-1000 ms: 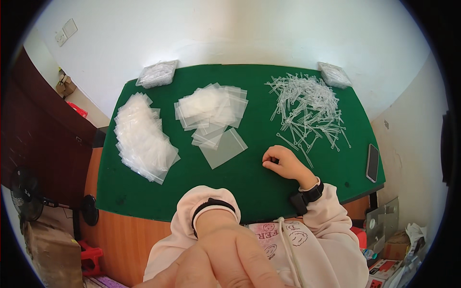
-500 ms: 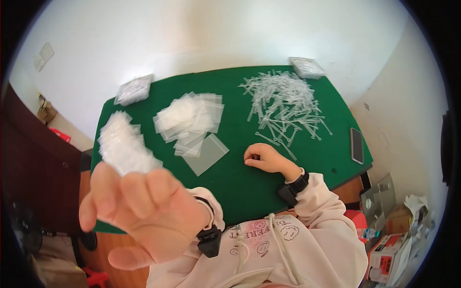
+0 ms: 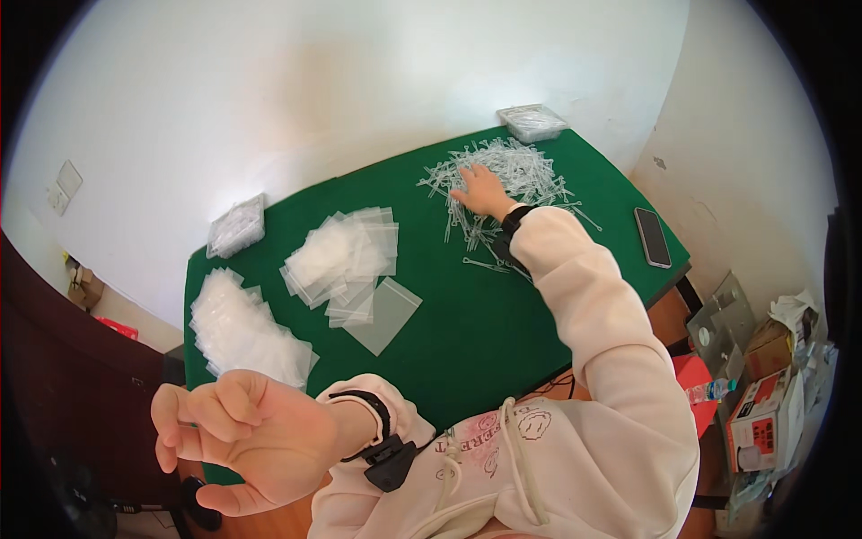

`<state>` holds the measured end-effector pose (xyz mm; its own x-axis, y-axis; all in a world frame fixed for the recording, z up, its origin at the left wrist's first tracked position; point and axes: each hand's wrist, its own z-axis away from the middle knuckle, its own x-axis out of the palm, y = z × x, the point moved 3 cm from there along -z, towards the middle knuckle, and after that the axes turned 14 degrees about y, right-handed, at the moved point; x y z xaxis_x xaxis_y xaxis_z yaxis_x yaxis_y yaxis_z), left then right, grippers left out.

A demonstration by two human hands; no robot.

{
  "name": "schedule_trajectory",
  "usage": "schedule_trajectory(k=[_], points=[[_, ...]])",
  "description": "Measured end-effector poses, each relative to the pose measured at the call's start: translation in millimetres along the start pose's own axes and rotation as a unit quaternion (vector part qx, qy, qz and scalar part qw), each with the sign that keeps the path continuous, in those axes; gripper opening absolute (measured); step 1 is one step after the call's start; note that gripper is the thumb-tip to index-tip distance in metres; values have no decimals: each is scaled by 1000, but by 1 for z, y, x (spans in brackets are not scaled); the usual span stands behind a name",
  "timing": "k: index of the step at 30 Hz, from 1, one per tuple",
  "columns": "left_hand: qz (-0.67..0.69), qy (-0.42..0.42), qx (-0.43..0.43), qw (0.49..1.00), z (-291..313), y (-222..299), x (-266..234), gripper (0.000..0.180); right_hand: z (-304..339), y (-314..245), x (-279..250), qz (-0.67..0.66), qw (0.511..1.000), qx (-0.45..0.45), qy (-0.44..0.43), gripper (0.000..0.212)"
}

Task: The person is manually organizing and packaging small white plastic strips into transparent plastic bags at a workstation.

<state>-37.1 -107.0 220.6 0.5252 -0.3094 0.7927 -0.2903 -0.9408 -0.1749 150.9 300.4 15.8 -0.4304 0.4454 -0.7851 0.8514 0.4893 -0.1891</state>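
Observation:
My right hand (image 3: 486, 192) reaches over the near left part of a heap of clear plastic sticks (image 3: 530, 171), several with a small ring at one end. Its fingers look spread, and I see nothing held in them. In the near left, my left hand (image 3: 247, 436) is raised with the palm showing, fingers loosely bent and apart, holding nothing. Beyond it lies a fanned stack of clear bags (image 3: 238, 328) on the green table (image 3: 458, 359). A second loose pile of clear zip bags (image 3: 337, 251) is at the middle left, with one flat bag (image 3: 384, 316) at its near side.
Clear boxes stand at the far edge, one on the left (image 3: 237, 226) and one on the right (image 3: 533, 122). A phone (image 3: 653, 237) lies by the right edge. Right of the table are a bottle (image 3: 711, 390) and a printed carton (image 3: 759, 422). A wall (image 3: 296, 108) rises behind.
My right hand has moved from the table's middle, up and away, onto the heap of sticks. My left hand has dropped lower in view and its fingers have shifted. The view has tilted.

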Motion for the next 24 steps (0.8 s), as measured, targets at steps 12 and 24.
schedule_trajectory(k=[12,24], points=[[-4,9,3,1000,-5,7,-3,23,55,-53,0,-41,966,-125,-222,83],[1,-1,8,1000,-7,9,-8,20,155,-74,-81,-128,914,-316,-220,75]])
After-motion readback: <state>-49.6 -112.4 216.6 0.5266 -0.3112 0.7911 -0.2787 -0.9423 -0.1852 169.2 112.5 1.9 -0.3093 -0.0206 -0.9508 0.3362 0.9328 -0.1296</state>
